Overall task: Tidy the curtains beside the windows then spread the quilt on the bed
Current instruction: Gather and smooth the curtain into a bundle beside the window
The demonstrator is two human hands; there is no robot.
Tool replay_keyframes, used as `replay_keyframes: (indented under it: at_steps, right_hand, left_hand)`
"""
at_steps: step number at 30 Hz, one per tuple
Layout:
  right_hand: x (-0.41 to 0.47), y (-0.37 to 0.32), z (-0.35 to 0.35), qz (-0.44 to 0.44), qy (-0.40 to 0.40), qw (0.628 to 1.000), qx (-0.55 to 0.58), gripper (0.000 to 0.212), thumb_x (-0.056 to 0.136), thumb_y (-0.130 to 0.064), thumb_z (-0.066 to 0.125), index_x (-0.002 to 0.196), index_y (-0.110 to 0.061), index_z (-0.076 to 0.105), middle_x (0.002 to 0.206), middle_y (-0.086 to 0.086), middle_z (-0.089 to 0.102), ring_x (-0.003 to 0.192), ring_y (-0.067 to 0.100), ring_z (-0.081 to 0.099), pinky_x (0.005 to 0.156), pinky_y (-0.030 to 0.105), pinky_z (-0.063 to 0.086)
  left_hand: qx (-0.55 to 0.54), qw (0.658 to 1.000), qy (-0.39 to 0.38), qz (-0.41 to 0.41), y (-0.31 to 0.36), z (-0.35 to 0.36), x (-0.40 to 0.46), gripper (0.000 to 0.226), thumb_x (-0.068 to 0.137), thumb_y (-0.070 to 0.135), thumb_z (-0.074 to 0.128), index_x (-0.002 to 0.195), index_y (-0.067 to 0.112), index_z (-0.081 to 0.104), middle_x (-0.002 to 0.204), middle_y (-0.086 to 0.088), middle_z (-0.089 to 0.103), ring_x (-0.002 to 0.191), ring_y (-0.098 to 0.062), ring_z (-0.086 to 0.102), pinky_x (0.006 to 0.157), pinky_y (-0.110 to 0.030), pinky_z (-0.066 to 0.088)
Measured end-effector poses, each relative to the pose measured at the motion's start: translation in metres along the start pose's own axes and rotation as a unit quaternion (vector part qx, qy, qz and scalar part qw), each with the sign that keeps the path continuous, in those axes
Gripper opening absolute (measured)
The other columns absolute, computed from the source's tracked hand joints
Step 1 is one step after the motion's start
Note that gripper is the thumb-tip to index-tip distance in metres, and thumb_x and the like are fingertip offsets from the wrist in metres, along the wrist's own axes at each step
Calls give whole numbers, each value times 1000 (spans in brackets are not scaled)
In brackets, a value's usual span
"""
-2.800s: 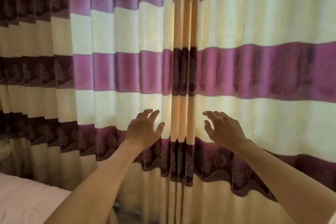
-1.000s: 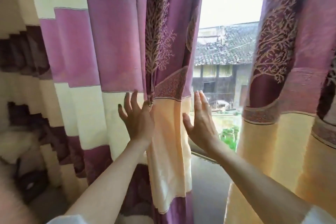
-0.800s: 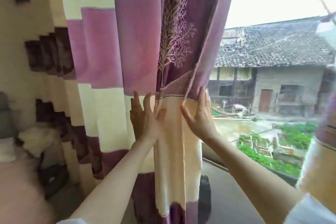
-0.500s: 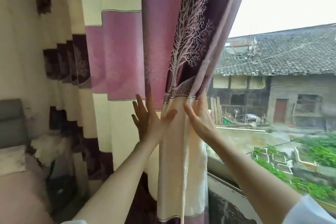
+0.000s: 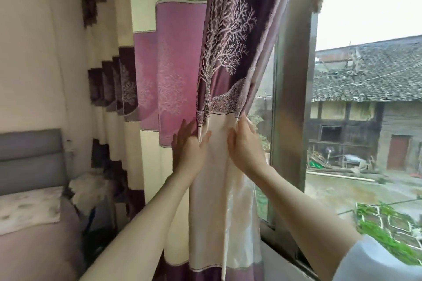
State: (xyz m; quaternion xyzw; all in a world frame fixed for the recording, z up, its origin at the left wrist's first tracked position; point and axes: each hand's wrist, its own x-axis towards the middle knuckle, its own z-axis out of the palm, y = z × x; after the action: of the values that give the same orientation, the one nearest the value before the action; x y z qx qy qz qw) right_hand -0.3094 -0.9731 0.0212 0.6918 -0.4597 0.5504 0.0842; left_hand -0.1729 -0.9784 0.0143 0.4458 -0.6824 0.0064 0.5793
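Note:
A curtain with cream and purple stripes and a tree pattern hangs bunched in folds left of the window. My left hand lies flat against the fold, fingers spread, with its thumb pressing the cream band. My right hand pinches the curtain's outer edge from the window side. The cream fold runs down between both hands. The bed with a pink cover lies at lower left; I see no quilt spread on it.
A metal window frame post stands just right of my right hand, with the sill below. A grey headboard and a pillow sit at left. A white fluffy item lies beside the bed.
The closed curtains were parted and the left one pushed leftwards. My hands moved with its edge and closed in on one fold. The view has turned left, showing the bed.

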Motion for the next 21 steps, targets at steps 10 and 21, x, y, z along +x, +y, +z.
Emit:
replay_keyframes:
  at_steps: [10,21]
  right_hand:
    - [67,17,121,-67,-36,997,-29,49,95,-15,28,143,-4,25,149,14,36,143,38,16,117,56,8]
    - [119,-5,265,-100,-97,988,60,57,90,-22,23,146,-16,24,155,3,24,144,35,10,117,54,10]
  left_hand:
    - [328,937,106,-51,-109,-2,62,47,95,42,41,138,24,44,159,-8,-12,145,-34,-12,112,-59,-10]
    - [321,934,108,-118,-203,-46,108,70,97,30,45,150,22,1,158,-5,-16,144,-37,11,106,-52,34]
